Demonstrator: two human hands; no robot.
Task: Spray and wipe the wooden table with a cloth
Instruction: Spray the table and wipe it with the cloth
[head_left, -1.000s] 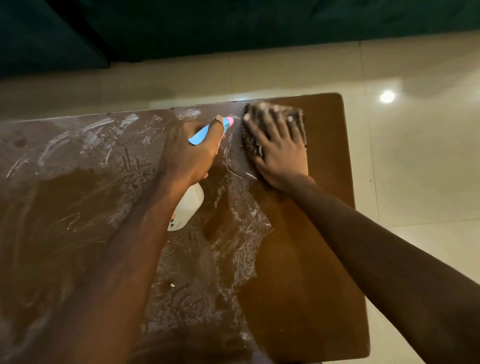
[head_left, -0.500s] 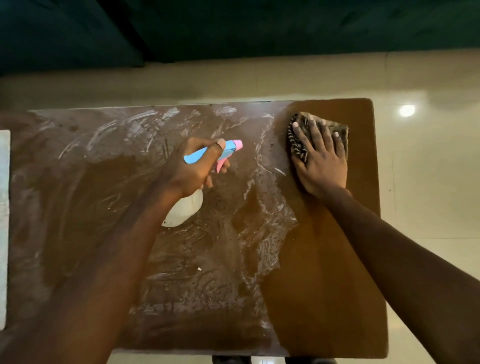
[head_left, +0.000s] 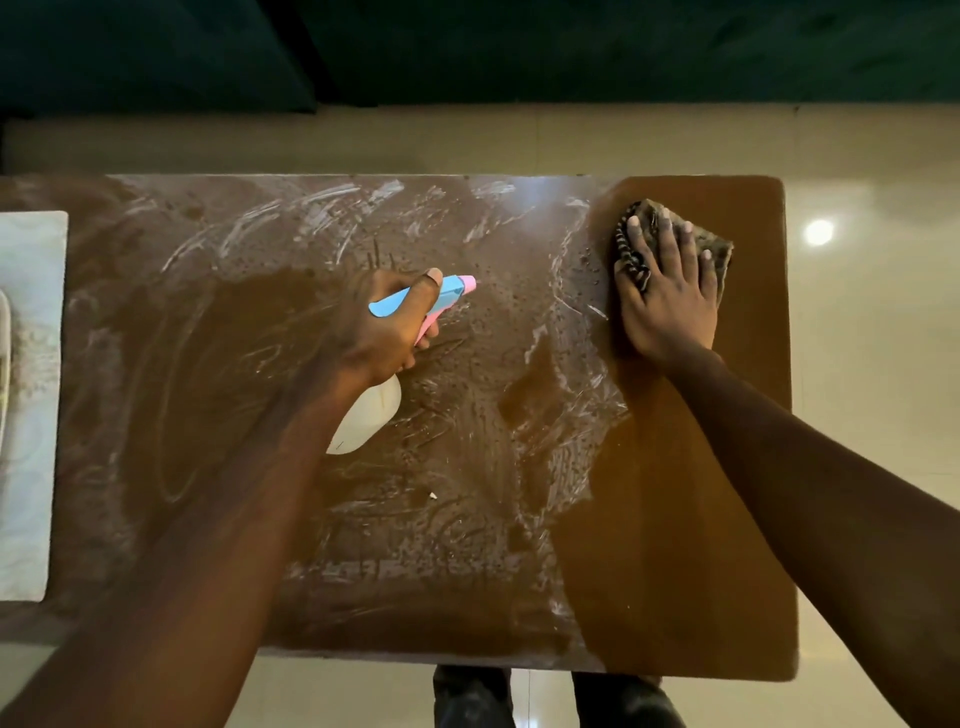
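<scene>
On the worktop (head_left: 675, 519), near its far right corner, the right hand (head_left: 667, 296) lies flat, fingers spread, pressing the cloth (head_left: 717, 249) down. Left of the cloth, the left hand (head_left: 384, 332) is wrapped around a spray bottle (head_left: 371, 415) above the smeared middle, nozzle toward the cloth

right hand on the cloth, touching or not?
Touching. The head view shows the right hand pressed flat on the cloth, fingers spread over it, against the table.
</scene>
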